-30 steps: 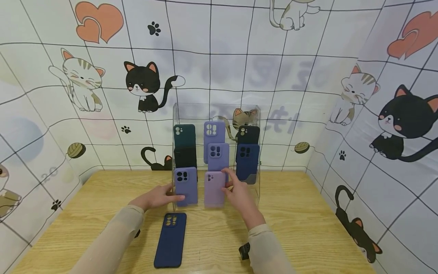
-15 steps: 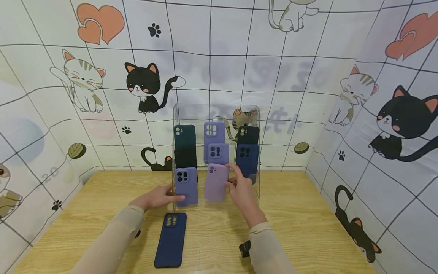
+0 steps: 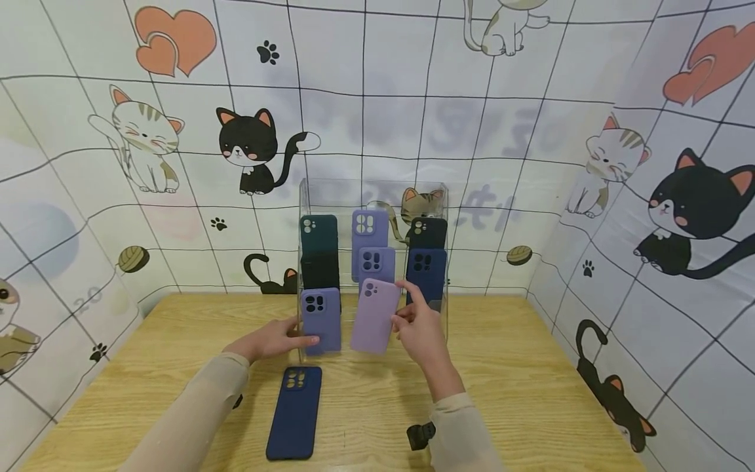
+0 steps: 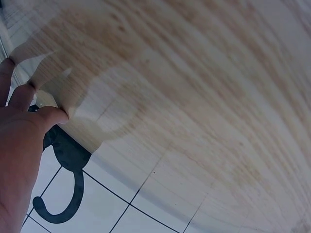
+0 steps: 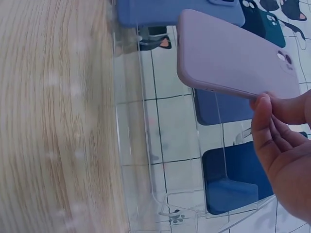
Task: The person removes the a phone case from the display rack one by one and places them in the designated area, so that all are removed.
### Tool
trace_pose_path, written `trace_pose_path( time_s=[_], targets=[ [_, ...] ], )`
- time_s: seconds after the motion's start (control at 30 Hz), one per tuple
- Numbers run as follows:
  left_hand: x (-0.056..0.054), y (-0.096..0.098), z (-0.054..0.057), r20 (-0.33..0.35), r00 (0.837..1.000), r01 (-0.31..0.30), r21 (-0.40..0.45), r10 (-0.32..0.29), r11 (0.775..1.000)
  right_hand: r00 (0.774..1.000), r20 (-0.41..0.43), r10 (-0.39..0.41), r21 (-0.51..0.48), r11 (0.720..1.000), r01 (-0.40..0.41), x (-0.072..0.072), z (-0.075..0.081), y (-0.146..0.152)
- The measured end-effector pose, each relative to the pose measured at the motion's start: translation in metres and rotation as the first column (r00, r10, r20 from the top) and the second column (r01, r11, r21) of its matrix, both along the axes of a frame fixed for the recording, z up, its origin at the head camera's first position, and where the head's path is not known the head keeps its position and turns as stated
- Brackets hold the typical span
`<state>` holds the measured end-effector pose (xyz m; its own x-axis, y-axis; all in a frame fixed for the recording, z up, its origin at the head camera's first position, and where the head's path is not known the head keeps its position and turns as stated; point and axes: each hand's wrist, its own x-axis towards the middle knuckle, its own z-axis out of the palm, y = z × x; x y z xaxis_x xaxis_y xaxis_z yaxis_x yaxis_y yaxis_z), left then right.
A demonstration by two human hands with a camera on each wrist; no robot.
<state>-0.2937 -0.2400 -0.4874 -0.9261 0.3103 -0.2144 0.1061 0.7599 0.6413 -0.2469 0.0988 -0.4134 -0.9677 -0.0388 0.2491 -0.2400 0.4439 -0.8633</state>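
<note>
My right hand (image 3: 421,331) pinches the right edge of a pale lilac phone case (image 3: 374,316) between thumb and fingers. The case leans a little to the right, lifted in front of the clear tiered display stand (image 3: 371,190). In the right wrist view, the lilac phone case (image 5: 233,56) is clear of the stand's front lip, its lower end free. My left hand (image 3: 268,339) grips the lower left side of the stand, thumb in front beside a violet phone case (image 3: 321,321). The left wrist view shows the left hand (image 4: 29,116) at its edge, with part of the fingers cut off.
Behind stand two violet cases (image 3: 369,226), a dark green case (image 3: 318,233), a black case (image 3: 320,272) and a navy case (image 3: 426,275). Another navy case (image 3: 293,413) lies flat on the wooden table (image 3: 501,393) in front. Cat-printed cloth (image 3: 377,131) surrounds the table.
My right hand has lifted the lilac case out of the stand's bottom middle slot, tilting it rightward and bringing it forward. My left hand has stayed in place.
</note>
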Motion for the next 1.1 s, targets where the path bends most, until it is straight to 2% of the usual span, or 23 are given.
trace_pose_path(
  time_s=[0.17, 0.37, 0.47, 0.67, 1.1],
  targets=[
    [0.001, 0.0, 0.002, 0.002, 1.0, -0.003, -0.002, 0.003, 1.0, 0.998, 0.045, 0.032, -0.005, 0.999, -0.032, 0.006, -0.001, 0.0],
    [0.001, 0.0, 0.001, 0.0, 1.0, -0.002, -0.006, 0.002, 1.0, 0.987, 0.117, 0.113, -0.075, 0.992, -0.105, 0.01, -0.011, -0.002],
    [0.001, 0.0, 0.001, -0.004, 1.0, 0.0, -0.009, 0.0, 1.0, 0.971, 0.172, 0.165, -0.122, 0.982, -0.145, 0.014, -0.018, -0.003],
    [0.001, -0.001, 0.001, -0.004, 1.0, 0.0, -0.005, 0.0, 1.0, 0.924, 0.277, 0.262, -0.185, 0.959, -0.216, 0.024, -0.031, -0.006],
    [-0.001, -0.001, -0.001, 0.002, 1.0, -0.015, -0.012, 0.015, 1.0, 0.85, 0.432, 0.302, -0.161, 0.953, -0.256, 0.035, -0.047, -0.019]
  ],
)
